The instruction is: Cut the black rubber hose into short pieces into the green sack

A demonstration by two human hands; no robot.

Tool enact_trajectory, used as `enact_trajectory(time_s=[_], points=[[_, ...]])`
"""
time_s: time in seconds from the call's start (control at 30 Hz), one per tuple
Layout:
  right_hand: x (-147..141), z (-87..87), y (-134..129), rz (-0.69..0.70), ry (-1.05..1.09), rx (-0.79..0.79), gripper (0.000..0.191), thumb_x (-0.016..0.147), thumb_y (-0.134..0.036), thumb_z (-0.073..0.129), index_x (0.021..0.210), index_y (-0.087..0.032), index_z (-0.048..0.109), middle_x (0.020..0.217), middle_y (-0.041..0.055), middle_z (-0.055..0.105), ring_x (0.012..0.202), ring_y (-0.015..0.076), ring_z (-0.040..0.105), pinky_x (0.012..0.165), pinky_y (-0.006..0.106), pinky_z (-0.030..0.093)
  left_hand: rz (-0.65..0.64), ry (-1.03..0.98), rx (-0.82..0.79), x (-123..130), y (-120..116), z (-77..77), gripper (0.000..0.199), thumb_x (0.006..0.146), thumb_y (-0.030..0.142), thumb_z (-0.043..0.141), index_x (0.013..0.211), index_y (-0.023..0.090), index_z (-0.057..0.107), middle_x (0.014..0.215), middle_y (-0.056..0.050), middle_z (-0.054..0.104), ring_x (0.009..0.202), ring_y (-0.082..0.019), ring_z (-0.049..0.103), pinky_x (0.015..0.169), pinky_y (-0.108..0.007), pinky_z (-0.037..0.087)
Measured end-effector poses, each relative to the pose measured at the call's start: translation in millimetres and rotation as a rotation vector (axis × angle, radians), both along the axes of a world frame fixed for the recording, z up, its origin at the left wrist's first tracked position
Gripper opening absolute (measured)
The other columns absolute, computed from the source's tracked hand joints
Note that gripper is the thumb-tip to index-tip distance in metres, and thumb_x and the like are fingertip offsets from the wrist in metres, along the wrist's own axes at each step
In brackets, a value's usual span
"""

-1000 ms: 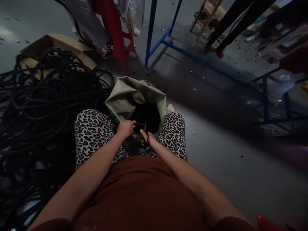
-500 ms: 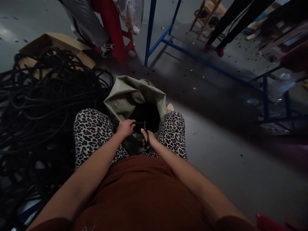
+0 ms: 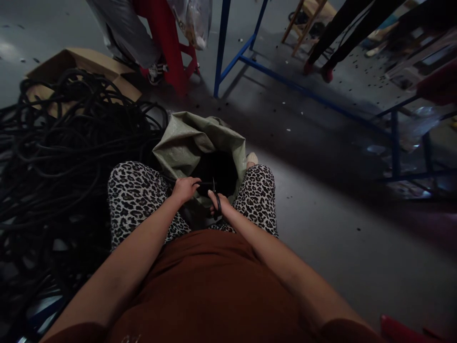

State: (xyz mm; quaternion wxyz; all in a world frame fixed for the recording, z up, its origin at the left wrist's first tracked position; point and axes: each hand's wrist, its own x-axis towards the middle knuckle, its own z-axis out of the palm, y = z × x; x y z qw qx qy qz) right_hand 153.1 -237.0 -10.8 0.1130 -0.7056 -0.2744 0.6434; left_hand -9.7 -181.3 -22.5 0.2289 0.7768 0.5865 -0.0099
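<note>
Between my knees stands an upright, pale green woven sack (image 3: 180, 150), its mouth wide and its inside dark. Over its near rim my right hand (image 3: 222, 204) grips a pair of scissors (image 3: 218, 202) with dark handles, the thin blades pointing away from me. To the left, my left hand (image 3: 184, 189) pinches a thin black strip or cord (image 3: 205, 183) whose end reaches toward the blades. Whether the blades touch it I cannot tell. A large tangle of black cords (image 3: 82, 128) lies at my left, beside the sack.
Behind the tangle is an open cardboard box (image 3: 96, 64). A red stool (image 3: 178, 62) and a person's grey-trousered leg (image 3: 135, 38) are beyond the sack. A blue metal frame (image 3: 278, 81) crosses the far floor. Another person's dark legs (image 3: 342, 35) stand farther right.
Both hands keep nearly the same place over the sack, with the strip and scissors still held. The whole view has shifted very slightly.
</note>
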Motion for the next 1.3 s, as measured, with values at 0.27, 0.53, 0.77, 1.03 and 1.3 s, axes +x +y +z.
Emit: enact_trajectory(time_s=[0.27,0.53,0.77,1.03,1.3], points=[[2,-0.5,-2,0.024,-0.015,0.062,0.040,0.088,-0.051,0.049,0.087,-0.012,0.053,0.041,-0.0058,0.044,0.029,0.0092,0.045,0.028,0.018,0.040,0.005,0.017,-0.013,0,1,-3.5,0.033,0.086,0.032,0.046,0.114,0.026,0.063,0.108,-0.003,0.068,0.099,-0.018,0.061,0.088,-0.028,0.041],[4,-6.9,-5,0.071,-0.062,0.094,0.035,0.086,-0.046,0.053,0.075,-0.014,0.051,0.039,-0.0063,0.042,0.025,0.0083,0.042,0.026,0.017,0.035,0.030,0.039,-0.042,1,1,-2.9,0.033,0.085,0.031,0.047,0.113,0.026,0.063,0.110,-0.002,0.068,0.101,-0.019,0.060,0.089,-0.028,0.041],[5,-18.8,-9,0.052,-0.026,0.088,0.035,0.086,-0.047,0.052,0.079,-0.013,0.053,0.040,-0.0060,0.043,0.026,0.0079,0.042,0.028,0.017,0.037,0.047,0.047,-0.035,3,1,-6.2,0.032,0.084,0.031,0.048,0.111,0.026,0.064,0.109,-0.002,0.068,0.100,-0.019,0.060,0.089,-0.028,0.040],[8,-21.4,-10,0.088,-0.020,0.108,0.035,0.087,-0.046,0.051,0.079,-0.013,0.052,0.040,-0.0065,0.043,0.025,0.0081,0.043,0.029,0.017,0.038,0.068,0.017,-0.009,4,0,-6.4,0.032,0.084,0.029,0.049,0.111,0.025,0.064,0.109,-0.003,0.068,0.101,-0.020,0.060,0.090,-0.029,0.041],[7,-17.4,-10,0.041,-0.031,0.086,0.036,0.086,-0.047,0.053,0.075,-0.013,0.052,0.039,-0.0058,0.043,0.026,0.0081,0.043,0.028,0.016,0.035,0.065,0.014,-0.001,3,-1,-7.6,0.032,0.084,0.029,0.049,0.112,0.024,0.064,0.108,-0.005,0.068,0.100,-0.021,0.061,0.091,-0.032,0.041]])
